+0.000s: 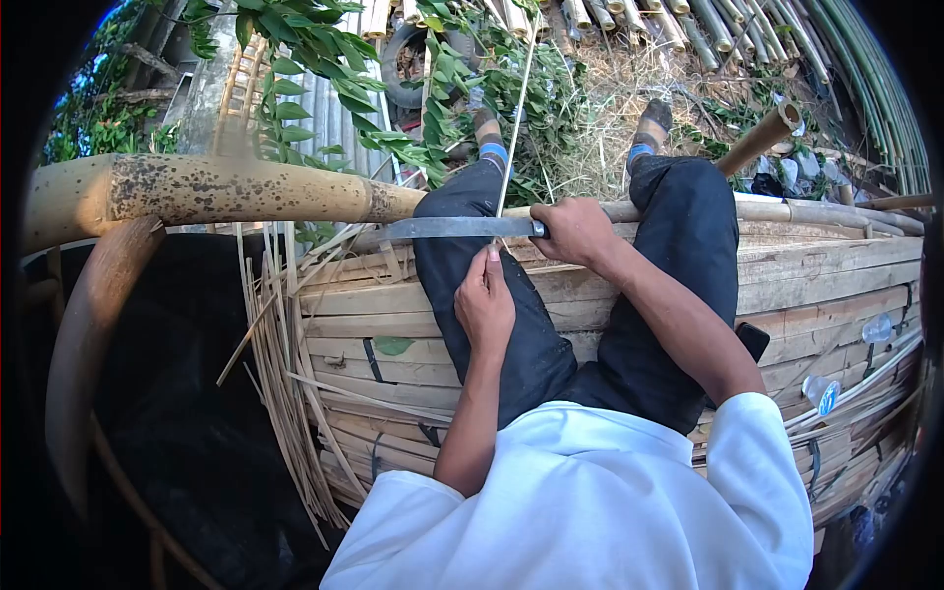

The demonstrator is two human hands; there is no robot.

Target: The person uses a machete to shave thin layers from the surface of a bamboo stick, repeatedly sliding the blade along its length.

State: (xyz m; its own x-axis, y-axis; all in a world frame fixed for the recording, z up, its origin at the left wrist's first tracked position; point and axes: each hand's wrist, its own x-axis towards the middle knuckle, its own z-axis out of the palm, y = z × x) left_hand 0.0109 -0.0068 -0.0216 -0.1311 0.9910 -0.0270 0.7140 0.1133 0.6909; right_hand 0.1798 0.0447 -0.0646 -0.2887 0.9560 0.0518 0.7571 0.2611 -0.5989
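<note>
A long knife lies level across my left thigh, its blade pointing left. My right hand is wrapped round its handle. Just below the blade, my left hand pinches the near end of a thin bamboo strip. The strip runs from my fingers past the blade and away between my feet. The blade touches or crosses the strip close to my left fingertips; the exact contact is too small to tell.
A thick spotted bamboo pole crosses at the left. Slatted bamboo lies beneath me, with loose thin strips at its left. A phone and plastic cups are at the right. Leafy branches hang ahead.
</note>
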